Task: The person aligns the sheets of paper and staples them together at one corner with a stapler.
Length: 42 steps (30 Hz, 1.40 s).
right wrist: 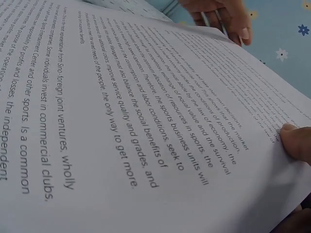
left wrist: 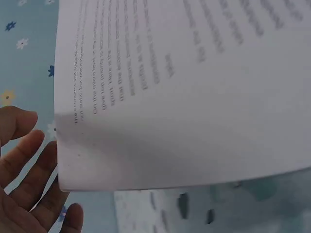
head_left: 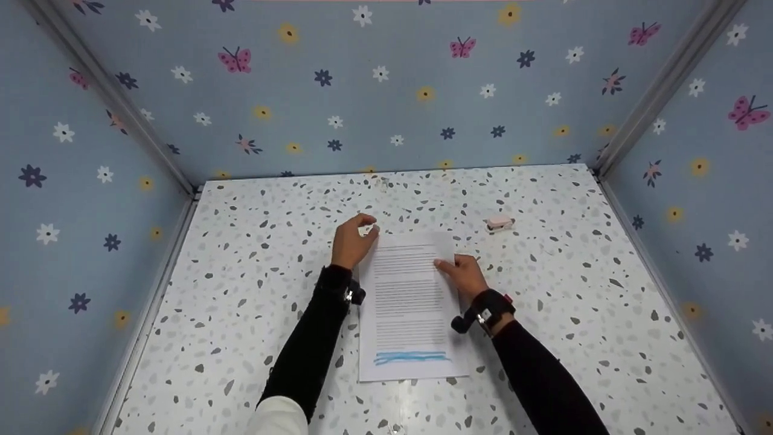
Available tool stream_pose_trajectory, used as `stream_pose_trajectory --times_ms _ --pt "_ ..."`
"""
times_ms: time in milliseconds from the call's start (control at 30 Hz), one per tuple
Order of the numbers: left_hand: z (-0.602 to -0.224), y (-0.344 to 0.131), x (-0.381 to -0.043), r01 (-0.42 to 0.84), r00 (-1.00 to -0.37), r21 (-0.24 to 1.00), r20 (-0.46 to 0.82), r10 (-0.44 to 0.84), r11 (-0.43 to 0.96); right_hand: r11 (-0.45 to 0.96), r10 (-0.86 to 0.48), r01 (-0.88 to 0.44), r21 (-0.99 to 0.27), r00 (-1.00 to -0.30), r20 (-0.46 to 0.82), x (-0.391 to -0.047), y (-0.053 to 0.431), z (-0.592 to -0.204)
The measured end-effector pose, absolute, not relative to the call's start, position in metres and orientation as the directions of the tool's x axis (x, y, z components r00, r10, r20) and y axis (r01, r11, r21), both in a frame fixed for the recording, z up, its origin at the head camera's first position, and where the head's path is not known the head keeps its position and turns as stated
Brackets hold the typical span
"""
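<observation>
Printed paper [head_left: 410, 296] lies lengthwise in front of me, with a blue highlighted band across its lower lines. Whether it is one sheet or several I cannot tell. At its upper left corner is my left hand [head_left: 353, 241], thumb and fingers apart; in the left wrist view the fingers of that hand [left wrist: 29, 194] are beside and partly behind the paper's edge [left wrist: 170, 141]. My right hand [head_left: 468, 275] pinches the right edge, its thumb [right wrist: 296, 143] on the printed face and the other fingers mostly hidden beneath.
A small pale pink stapler [head_left: 499, 224] sits on the speckled white tabletop [head_left: 241, 302], beyond my right hand. Blue flowered panels [head_left: 386, 90] enclose the table at the back and both sides, with grey posts [head_left: 664, 78] at the corners.
</observation>
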<state>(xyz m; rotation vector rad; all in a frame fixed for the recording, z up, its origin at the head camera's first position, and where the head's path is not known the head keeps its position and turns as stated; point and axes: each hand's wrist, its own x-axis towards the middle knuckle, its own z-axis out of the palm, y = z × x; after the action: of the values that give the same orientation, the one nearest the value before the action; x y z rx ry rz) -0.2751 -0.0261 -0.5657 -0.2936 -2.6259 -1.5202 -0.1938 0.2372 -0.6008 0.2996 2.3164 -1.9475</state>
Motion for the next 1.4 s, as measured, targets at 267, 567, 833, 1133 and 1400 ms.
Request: stream_pose_trajectory --times_ms 267,567,833,1133,1400 --pt "-0.552 -0.012 -0.279 0.332 -0.923 0.672 0.088 0.374 0.662 0.056 0.056 0.242 -0.969 -0.97 -0.239 -0.193 0.239 -0.602" --pt "-0.571 -0.011 -0.286 0.347 -0.897 0.701 0.055 0.439 0.623 0.11 0.076 0.235 -0.966 -0.971 -0.227 -0.197 0.243 -0.605" --pt "-0.586 -0.009 -0.294 0.32 -0.903 0.737 0.047 0.427 0.595 0.265 0.068 0.187 -0.946 -0.982 -0.175 -0.201 0.25 -0.609" --pt "-0.601 -0.013 -0.298 0.338 -0.899 0.761 0.086 0.43 0.554 0.335 0.043 0.15 -0.93 -0.989 -0.144 -0.21 0.269 -0.592" --pt "-0.615 -0.013 -0.301 0.3 -0.904 0.769 0.04 0.426 0.565 0.577 0.124 -0.057 -0.815 -0.98 0.157 -0.233 0.32 -0.536"
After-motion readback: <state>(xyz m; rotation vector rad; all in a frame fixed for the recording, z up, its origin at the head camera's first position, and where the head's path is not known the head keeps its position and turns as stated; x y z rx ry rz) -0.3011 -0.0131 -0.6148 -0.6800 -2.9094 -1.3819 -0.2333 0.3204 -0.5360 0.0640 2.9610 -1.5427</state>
